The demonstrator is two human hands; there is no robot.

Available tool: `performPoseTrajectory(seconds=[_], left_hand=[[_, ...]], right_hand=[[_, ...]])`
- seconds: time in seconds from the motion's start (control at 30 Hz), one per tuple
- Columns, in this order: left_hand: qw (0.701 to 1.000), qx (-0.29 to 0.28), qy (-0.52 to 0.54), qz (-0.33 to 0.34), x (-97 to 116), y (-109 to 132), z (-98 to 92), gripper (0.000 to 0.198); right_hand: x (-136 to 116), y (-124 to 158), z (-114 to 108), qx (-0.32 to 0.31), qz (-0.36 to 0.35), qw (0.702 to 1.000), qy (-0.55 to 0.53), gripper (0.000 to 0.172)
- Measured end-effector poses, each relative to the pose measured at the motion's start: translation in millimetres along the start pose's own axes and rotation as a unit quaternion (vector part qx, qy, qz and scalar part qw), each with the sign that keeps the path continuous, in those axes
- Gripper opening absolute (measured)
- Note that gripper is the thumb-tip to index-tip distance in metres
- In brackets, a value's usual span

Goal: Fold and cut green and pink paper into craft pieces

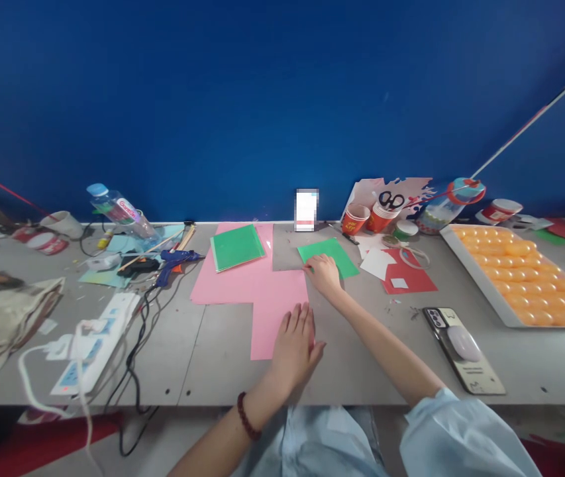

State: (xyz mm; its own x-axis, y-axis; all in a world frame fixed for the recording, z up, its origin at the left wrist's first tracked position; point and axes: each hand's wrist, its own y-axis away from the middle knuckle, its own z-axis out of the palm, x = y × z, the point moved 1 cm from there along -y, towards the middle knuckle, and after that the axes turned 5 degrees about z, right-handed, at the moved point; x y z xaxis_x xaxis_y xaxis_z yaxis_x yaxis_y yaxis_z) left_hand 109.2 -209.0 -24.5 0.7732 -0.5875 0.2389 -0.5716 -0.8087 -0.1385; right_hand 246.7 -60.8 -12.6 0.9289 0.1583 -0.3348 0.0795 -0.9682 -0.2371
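Note:
My left hand (295, 342) lies flat, fingers stretched out, on the lower right corner of a large pink paper sheet (257, 285) with a square cut out of its top right. My right hand (322, 273) reaches forward and its fingertips rest on the near left corner of a loose green paper sheet (329, 255); the fingers are curled over the edge. A second stack of green paper (236, 246) sits on the pink sheet's upper part.
A tray of orange balls (528, 281) stands at right, a phone (462, 348) near the front edge. Red paper cups (366, 218) with scissors, red and white paper scraps (401, 271), a glue gun (173, 260), a power strip (96, 344), a bottle (120, 212) and a cloth bag (6, 318) surround the work area.

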Motion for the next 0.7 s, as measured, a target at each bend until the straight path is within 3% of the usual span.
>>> performPoseTrajectory(seconds=[0.17, 0.5, 0.7], left_hand=[[1.0, -0.008, 0.002, 0.001, -1, 0, -0.2, 0.063], [1.0, 0.009, -0.008, 0.006, 0, -2, 3.8, 0.057], [1.0, 0.014, -0.014, 0.007, 0, -1, 3.2, 0.058]], right_hand=[[1, 0, -4, 0.016, 0.005, 1.0, -0.023, 0.019], [9, 72, -12, -0.045, -0.038, 0.985, -0.165, 0.014], [5, 71, -14, -0.048, -0.06, 0.985, -0.155, 0.012]])
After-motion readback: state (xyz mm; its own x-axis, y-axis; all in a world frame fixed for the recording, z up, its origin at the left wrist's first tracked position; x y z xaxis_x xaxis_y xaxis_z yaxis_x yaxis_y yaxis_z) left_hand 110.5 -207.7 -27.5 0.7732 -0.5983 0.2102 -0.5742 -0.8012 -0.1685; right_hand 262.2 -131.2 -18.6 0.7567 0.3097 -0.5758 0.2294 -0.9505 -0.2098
